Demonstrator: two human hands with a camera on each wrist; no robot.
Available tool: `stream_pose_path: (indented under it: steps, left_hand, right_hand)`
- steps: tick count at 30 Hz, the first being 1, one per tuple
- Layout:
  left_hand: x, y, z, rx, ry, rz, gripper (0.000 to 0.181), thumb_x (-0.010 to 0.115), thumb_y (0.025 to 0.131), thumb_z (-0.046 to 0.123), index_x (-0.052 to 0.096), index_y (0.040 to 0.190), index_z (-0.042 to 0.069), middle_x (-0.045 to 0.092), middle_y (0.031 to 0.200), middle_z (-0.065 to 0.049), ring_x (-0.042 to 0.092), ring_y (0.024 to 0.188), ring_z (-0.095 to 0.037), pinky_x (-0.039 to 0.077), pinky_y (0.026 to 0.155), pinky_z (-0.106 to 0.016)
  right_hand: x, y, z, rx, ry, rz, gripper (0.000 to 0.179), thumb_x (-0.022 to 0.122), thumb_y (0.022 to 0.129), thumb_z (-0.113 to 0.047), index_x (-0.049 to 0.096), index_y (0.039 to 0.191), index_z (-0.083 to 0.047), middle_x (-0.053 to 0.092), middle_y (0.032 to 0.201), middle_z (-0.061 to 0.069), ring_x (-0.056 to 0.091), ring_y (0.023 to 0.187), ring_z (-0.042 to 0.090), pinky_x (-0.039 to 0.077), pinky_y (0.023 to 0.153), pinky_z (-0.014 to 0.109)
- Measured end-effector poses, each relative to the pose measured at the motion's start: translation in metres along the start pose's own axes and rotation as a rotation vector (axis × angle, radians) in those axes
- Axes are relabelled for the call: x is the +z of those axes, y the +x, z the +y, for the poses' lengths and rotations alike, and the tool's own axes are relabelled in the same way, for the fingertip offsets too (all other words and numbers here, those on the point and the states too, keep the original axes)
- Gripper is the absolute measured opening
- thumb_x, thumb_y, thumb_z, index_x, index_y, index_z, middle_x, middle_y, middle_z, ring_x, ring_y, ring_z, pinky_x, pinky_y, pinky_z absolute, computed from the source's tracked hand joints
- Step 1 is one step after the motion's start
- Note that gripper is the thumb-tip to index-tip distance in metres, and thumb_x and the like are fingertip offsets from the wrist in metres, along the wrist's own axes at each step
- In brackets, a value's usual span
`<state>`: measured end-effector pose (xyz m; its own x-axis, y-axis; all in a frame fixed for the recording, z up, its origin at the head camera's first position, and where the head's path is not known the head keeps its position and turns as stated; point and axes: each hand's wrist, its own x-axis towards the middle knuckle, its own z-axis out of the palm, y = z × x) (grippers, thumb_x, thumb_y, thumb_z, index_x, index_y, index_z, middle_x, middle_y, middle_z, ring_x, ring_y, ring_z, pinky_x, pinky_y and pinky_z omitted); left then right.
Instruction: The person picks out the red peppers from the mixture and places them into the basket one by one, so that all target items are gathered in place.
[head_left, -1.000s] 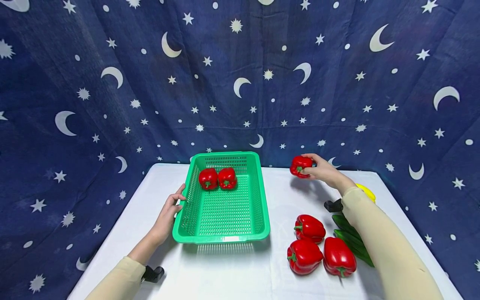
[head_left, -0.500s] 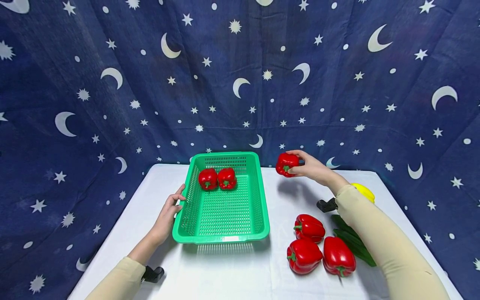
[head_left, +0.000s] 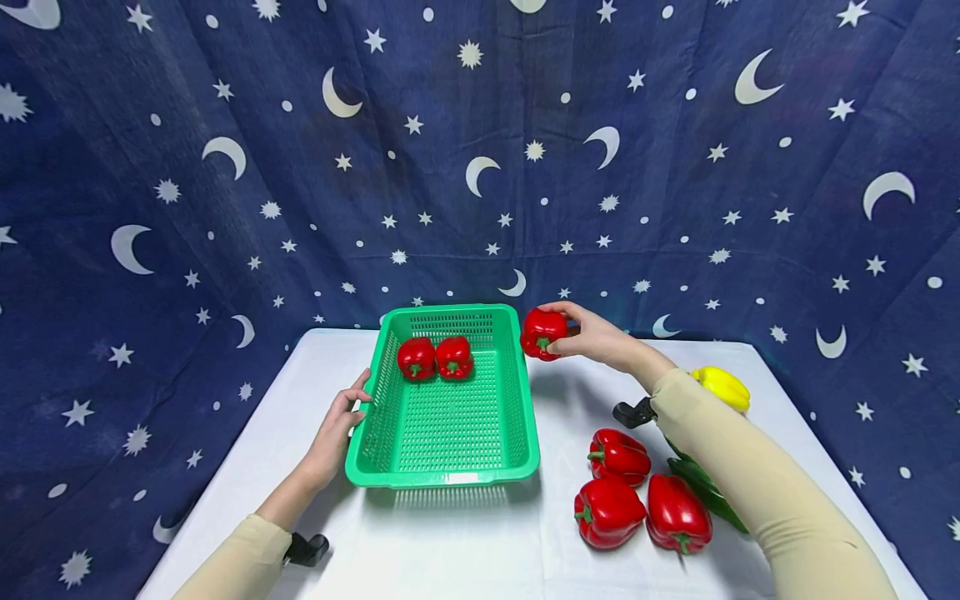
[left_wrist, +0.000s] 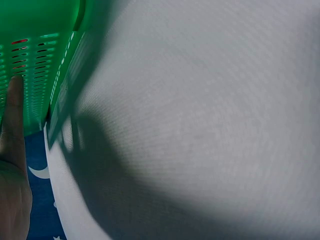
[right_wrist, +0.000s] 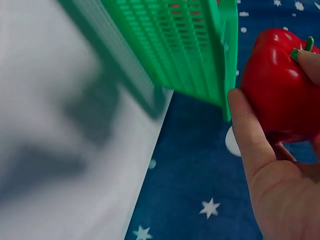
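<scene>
My right hand (head_left: 592, 337) holds a red bell pepper (head_left: 543, 333) in the air beside the far right corner of the green plastic basket (head_left: 531, 433). Its thumb lies by the green stem and the fingers curl round the side, as the right wrist view shows on the pepper (right_wrist: 282, 90). My left hand (head_left: 333, 433) grips the basket's left rim, with one finger (left_wrist: 15, 107) along the outside of the perforated wall in the left wrist view. Inside the basket, two red bell peppers (head_left: 417, 358) sit side by side at the back left.
Several red bell peppers (head_left: 609, 512) lie on the white table (head_left: 442, 558) right of the basket. Green cucumbers (head_left: 705, 487) and a yellow bell pepper (head_left: 723, 387) are partly behind my right sleeve. A dark blue star-and-moon cloth (head_left: 450, 167) hangs at the back and sides.
My right hand has carried the red bell pepper leftward, from over the table's back right to the basket's right rim. The left hand and the basket have stayed in place.
</scene>
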<state>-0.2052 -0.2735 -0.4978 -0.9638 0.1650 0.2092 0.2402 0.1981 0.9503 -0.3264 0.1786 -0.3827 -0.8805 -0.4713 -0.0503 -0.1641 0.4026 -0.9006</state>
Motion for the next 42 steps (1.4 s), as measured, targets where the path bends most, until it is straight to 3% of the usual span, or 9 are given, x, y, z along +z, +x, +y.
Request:
stream_pose_path:
  steps: [14,23,30,37,42]
  left_hand:
    - [0.000,0.000,0.001,-0.010,-0.012,0.008,0.026,0.030,0.103,0.004,0.039,0.126,-0.002,0.014,0.171,-0.002,0.005,0.155,-0.034,0.044,0.094,-0.025]
    - [0.001,-0.001,0.002,-0.026,0.010,0.015,0.026,0.030,0.102,0.004,0.039,0.127,-0.001,0.015,0.171,-0.002,0.005,0.156,-0.033,0.037,0.102,-0.044]
    - [0.002,0.000,0.005,-0.025,0.007,0.019,0.026,0.031,0.102,0.003,0.039,0.126,-0.003,0.016,0.171,-0.004,0.005,0.156,-0.033,0.036,0.103,-0.042]
    - [0.002,0.000,0.004,-0.025,0.006,0.022,0.026,0.031,0.101,0.003,0.039,0.125,-0.004,0.016,0.171,-0.004,0.005,0.156,-0.033,0.037,0.101,-0.032]
    - [0.003,-0.001,0.003,-0.026,-0.008,0.026,0.025,0.031,0.101,0.003,0.039,0.124,-0.004,0.016,0.170,-0.003,0.004,0.156,-0.033,0.031,0.107,-0.051]
  right_hand:
    - [0.035,0.017,-0.033,-0.052,0.093,-0.127,0.074,0.077,0.082,-0.010,0.048,0.148,-0.024,0.053,0.138,0.012,0.053,0.122,0.035,0.052,0.093,0.051]
    - [0.062,0.033,-0.044,-0.093,0.078,-0.198,0.072,0.076,0.083,-0.007,0.048,0.148,-0.022,0.052,0.139,0.010,0.055,0.121,0.031,0.052,0.095,0.049]
    - [0.080,0.043,-0.053,-0.100,0.058,-0.222,0.071,0.078,0.083,-0.010,0.048,0.147,-0.022,0.053,0.136,0.008,0.055,0.120,0.029,0.053,0.091,0.042]
    - [0.100,0.054,-0.061,-0.117,0.000,-0.242,0.071,0.079,0.083,-0.014,0.048,0.147,-0.021,0.054,0.134,0.008,0.055,0.120,0.031,0.052,0.092,0.040]
    - [0.114,0.062,-0.065,-0.109,-0.032,-0.228,0.071,0.079,0.082,-0.014,0.048,0.146,-0.022,0.055,0.134,0.005,0.056,0.119,0.028,0.052,0.091,0.039]
